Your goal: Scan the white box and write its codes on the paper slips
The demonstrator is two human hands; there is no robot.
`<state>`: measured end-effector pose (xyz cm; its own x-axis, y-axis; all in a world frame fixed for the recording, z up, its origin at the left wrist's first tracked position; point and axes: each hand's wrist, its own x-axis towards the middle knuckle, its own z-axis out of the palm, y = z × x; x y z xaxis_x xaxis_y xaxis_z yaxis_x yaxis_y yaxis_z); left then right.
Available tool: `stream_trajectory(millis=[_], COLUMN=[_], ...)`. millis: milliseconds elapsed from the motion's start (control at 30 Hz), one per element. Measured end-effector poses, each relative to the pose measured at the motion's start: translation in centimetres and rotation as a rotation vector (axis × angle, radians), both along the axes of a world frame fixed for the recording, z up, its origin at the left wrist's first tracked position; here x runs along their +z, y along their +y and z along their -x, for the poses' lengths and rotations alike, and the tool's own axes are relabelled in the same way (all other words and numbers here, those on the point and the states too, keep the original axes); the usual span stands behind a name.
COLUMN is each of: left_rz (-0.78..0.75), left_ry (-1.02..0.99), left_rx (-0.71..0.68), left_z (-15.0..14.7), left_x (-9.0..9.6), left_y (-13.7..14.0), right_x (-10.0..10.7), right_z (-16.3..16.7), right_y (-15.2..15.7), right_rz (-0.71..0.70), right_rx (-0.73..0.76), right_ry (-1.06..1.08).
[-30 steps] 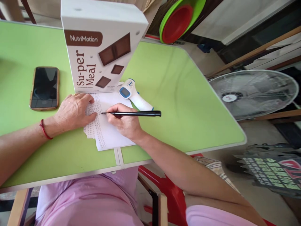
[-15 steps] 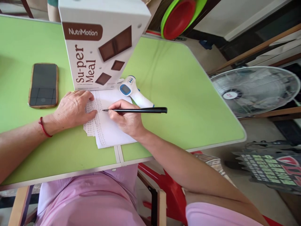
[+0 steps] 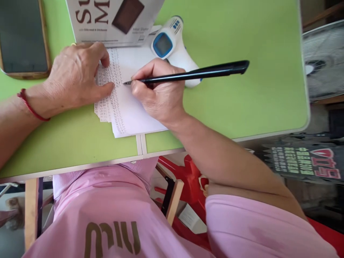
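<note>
Between the fingers of my right hand [image 3: 163, 91] is a black pen [image 3: 204, 71], its tip on or just over a white sheet of paper [image 3: 137, 114]. Columns of small handwriting run along the sheet's left side. My left hand [image 3: 77, 75] lies with thumb and fingers apart, across the sheet's left edge and a smaller stack of written paper [image 3: 103, 111] beside it. A white and blue infrared thermometer [image 3: 185, 62] rests just beyond my right hand. Behind the paper stands a white carton [image 3: 107, 30] with brown print, cut off at the top.
A phone [image 3: 23, 39] in a brown-edged case lies left of my left hand. The green table [image 3: 255, 96] has a pale rim and a seam near the paper. A fan [image 3: 322, 64] stands beyond its right edge; a red chair [image 3: 188, 175] is below.
The view has tipped down and come closer, so the carton's upper part is out of frame. My right hand still holds the pen at the paper; my left hand stays on the sheets.
</note>
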<state>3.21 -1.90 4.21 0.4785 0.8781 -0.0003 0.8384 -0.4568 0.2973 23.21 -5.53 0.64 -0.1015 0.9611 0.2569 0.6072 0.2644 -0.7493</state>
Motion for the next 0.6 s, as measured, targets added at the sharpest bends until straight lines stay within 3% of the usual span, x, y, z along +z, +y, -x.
stream_trajectory(millis=[133, 467, 600], left_rz=[-0.011, -0.011, -0.003], left_ry=[-0.007, -0.043, -0.021], left_rx=[-0.006, -0.008, 0.010], left_z=[0.0, 0.2, 0.3], left_x=[0.1, -0.3, -0.3], left_y=[-0.2, 0.1, 0.0], right_x=[0.1, 0.5, 1.3], right_z=[-0.1, -0.2, -1.0], right_y=[0.0, -0.5, -0.2], right_rz=[0.039, -0.087, -0.072], right_rx=[-0.002, -0.028, 0.035], right_ry=[-0.039, -0.045, -0.138])
